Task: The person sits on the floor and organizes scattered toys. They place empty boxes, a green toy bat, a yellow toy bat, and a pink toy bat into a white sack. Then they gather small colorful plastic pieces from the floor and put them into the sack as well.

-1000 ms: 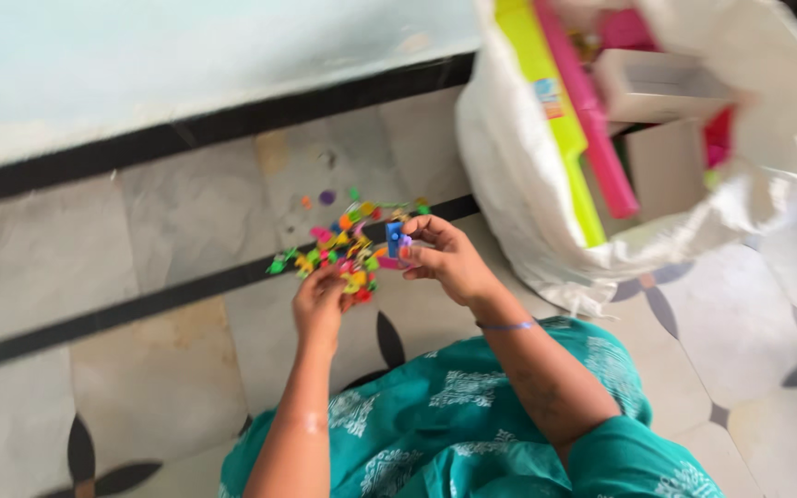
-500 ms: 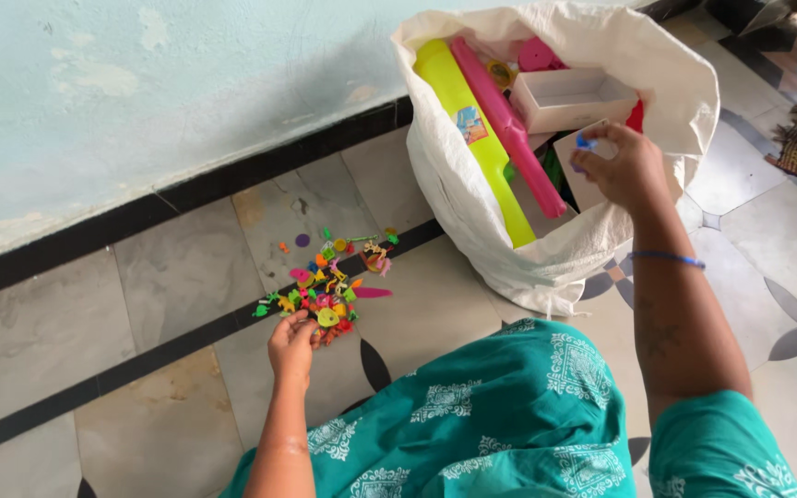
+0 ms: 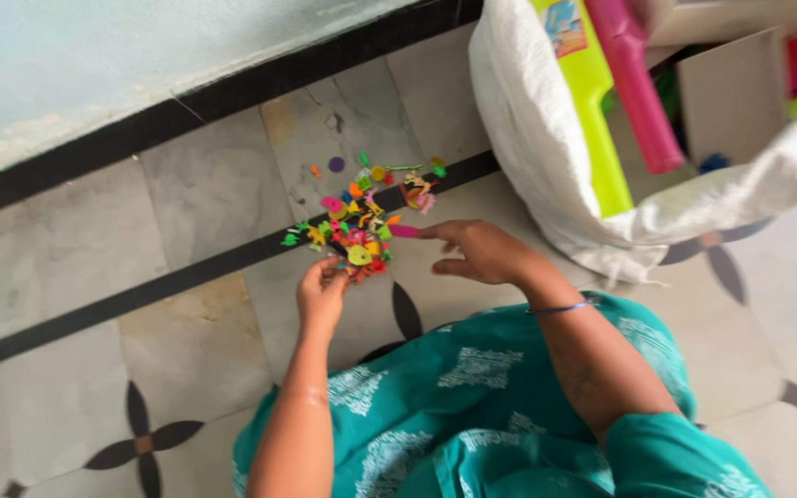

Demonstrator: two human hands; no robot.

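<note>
Single head-worn view: looks steeply down, close, over lap onto tiled floor (image 3: pixel 205 194) by wall (image 3: pixel 94 65).

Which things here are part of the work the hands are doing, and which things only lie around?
In the work:
- left hand, at the pile's near edge
- right hand, reaching to the pile
- pile of small colourful pieces

Only lying around:
- white sack
- green tube
- pink tube
- cardboard box

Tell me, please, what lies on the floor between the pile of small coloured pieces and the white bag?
In the head view, only bare tile and a dark floor stripe separate the pile from the white bag.
</note>
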